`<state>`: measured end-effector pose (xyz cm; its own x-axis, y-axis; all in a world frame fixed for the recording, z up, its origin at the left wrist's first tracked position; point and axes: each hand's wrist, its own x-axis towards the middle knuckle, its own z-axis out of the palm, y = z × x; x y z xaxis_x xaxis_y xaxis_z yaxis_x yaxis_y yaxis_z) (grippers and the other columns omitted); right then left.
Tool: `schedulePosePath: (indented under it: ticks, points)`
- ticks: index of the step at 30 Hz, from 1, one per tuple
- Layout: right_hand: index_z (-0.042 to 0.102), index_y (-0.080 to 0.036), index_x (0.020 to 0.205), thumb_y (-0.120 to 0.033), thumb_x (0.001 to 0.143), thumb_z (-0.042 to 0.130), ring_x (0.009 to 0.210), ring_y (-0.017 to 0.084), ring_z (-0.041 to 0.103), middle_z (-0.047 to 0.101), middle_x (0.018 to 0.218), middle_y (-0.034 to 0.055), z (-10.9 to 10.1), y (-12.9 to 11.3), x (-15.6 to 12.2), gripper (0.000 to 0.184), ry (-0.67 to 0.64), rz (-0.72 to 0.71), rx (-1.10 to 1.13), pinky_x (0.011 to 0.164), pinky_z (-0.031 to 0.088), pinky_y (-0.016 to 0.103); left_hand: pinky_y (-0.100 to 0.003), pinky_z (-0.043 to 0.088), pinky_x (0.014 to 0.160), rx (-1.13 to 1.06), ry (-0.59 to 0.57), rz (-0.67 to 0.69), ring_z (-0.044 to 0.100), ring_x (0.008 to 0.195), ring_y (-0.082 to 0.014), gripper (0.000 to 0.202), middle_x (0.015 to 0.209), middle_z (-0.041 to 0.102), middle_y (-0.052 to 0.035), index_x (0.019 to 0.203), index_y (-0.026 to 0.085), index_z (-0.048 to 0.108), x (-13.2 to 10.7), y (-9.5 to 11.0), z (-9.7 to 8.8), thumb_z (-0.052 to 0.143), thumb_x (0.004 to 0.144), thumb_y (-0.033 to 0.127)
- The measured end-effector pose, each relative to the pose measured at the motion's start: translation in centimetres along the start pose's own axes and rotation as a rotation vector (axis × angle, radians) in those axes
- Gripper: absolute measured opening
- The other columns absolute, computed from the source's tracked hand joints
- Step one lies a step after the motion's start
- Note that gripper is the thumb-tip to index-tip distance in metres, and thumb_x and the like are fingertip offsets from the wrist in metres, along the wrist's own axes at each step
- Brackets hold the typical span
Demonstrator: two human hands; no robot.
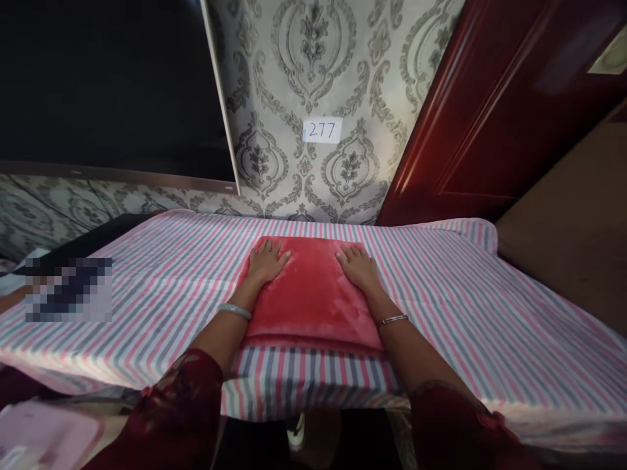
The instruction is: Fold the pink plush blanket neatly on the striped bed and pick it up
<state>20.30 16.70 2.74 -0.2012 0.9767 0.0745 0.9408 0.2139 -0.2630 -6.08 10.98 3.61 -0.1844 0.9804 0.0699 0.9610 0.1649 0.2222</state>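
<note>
A red, plush, roughly rectangular fabric piece lies on the pink, grey and white striped cloth, apparently already squared and mostly smoothed, while the left hand and right hand rest spread flat near its far corners, gripping nothing; what remains is unclear.

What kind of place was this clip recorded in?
Probably a room in a home: damask-patterned wallpaper, a large dark flat screen, likely a television, and a striped cloth spread under the folded red plush fabric.
</note>
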Motion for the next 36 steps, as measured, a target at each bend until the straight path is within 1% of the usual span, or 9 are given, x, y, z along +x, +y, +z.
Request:
schedulePosePath:
  ticks: [6, 12, 15, 19, 23, 26, 29, 32, 36]
  points:
    - [0.043, -0.026, 0.157, -0.054, 0.107, 0.023, 0.154, 0.031, 0.025, 0.038, 0.165, 0.0094, 0.1, 0.1, -0.2, 0.061, 0.010, 0.004, 0.009, 0.120, 0.027, 0.058, -0.058, 0.019, 0.125, -0.009, 0.030, -0.009, 0.023, 0.157, -0.0317, 0.066, 0.168, 0.030, -0.0165, 0.159, 0.016, 0.039, -0.1, 0.2, 0.3, 0.027, 0.104, 0.051]
    - [0.046, -0.027, 0.155, -0.052, 0.108, 0.022, 0.152, 0.030, 0.028, 0.040, 0.163, 0.0099, 0.4, 0.1, -0.7, 0.059, 0.059, -0.009, 0.015, 0.119, 0.027, 0.057, -0.047, 0.020, 0.128, -0.116, 0.124, -0.046, 0.032, 0.154, -0.0245, 0.058, 0.164, 0.039, -0.0142, 0.157, 0.011, 0.041, -1.2, 0.2, -0.2, 0.023, 0.104, 0.029]
    - [0.044, -0.026, 0.156, -0.050, 0.108, 0.022, 0.153, 0.028, 0.027, 0.040, 0.163, 0.0097, -0.3, 0.0, -0.6, 0.058, 0.031, -0.012, 0.001, 0.120, 0.027, 0.057, -0.048, 0.020, 0.128, -0.081, 0.063, -0.066, 0.029, 0.156, -0.0248, 0.058, 0.167, 0.035, -0.0136, 0.157, 0.013, 0.040, -1.1, 0.3, -1.0, 0.025, 0.104, 0.029]
    - [0.046, -0.028, 0.155, -0.047, 0.108, 0.020, 0.153, 0.031, 0.028, 0.040, 0.164, 0.0086, -2.4, -1.2, 0.3, 0.057, -0.022, 0.019, 0.013, 0.118, 0.027, 0.063, -0.056, 0.029, 0.122, -0.052, 0.008, -0.052, 0.037, 0.151, -0.0308, 0.056, 0.162, 0.043, -0.0167, 0.152, 0.015, 0.049, 0.4, 1.1, -2.8, 0.032, 0.103, 0.038]
    - [0.046, -0.028, 0.155, -0.047, 0.107, 0.022, 0.154, 0.035, 0.023, 0.036, 0.166, 0.0080, -3.7, -3.2, 1.5, 0.057, 0.014, -0.013, -0.017, 0.118, 0.021, 0.065, -0.061, 0.019, 0.124, -0.007, 0.033, -0.007, 0.030, 0.154, -0.0336, 0.058, 0.164, 0.039, -0.0175, 0.151, 0.016, 0.051, 2.1, 2.3, -3.4, 0.032, 0.103, 0.042]
    - [0.055, -0.025, 0.149, -0.047, 0.107, 0.026, 0.148, 0.036, 0.033, 0.048, 0.158, 0.0106, -2.8, -3.8, 2.1, 0.056, -0.008, -0.029, -0.045, 0.117, 0.023, 0.061, -0.063, 0.016, 0.123, 0.020, 0.036, 0.001, 0.032, 0.153, -0.0349, 0.058, 0.159, 0.046, -0.0167, 0.147, 0.017, 0.055, 2.7, 2.3, -2.3, 0.031, 0.103, 0.045]
    - [0.060, -0.024, 0.143, -0.050, 0.107, 0.025, 0.138, 0.034, 0.045, 0.061, 0.146, 0.0119, -1.3, -3.2, 2.6, 0.057, -0.027, -0.029, -0.047, 0.113, 0.027, 0.058, -0.063, 0.025, 0.119, 0.030, 0.023, -0.032, 0.040, 0.147, -0.0359, 0.060, 0.153, 0.054, -0.0170, 0.146, 0.017, 0.057, 3.2, 1.6, -1.0, 0.028, 0.103, 0.048]
    - [0.064, -0.025, 0.139, -0.053, 0.106, 0.024, 0.134, 0.033, 0.048, 0.064, 0.141, 0.0119, -0.2, -2.5, 3.2, 0.059, -0.024, -0.015, -0.036, 0.111, 0.028, 0.056, -0.058, 0.032, 0.116, 0.035, 0.023, -0.061, 0.047, 0.141, -0.0346, 0.059, 0.148, 0.059, -0.0159, 0.143, 0.019, 0.059, 3.6, 1.0, -0.4, 0.029, 0.102, 0.049]
    - [0.066, -0.026, 0.137, -0.052, 0.105, 0.025, 0.135, 0.033, 0.047, 0.065, 0.140, 0.0119, 0.1, -2.4, 3.5, 0.058, 0.001, 0.015, -0.019, 0.111, 0.027, 0.055, -0.054, 0.033, 0.115, 0.039, 0.049, -0.098, 0.048, 0.140, -0.0333, 0.058, 0.146, 0.061, -0.0158, 0.140, 0.017, 0.061, 3.8, 1.1, -0.4, 0.028, 0.102, 0.047]
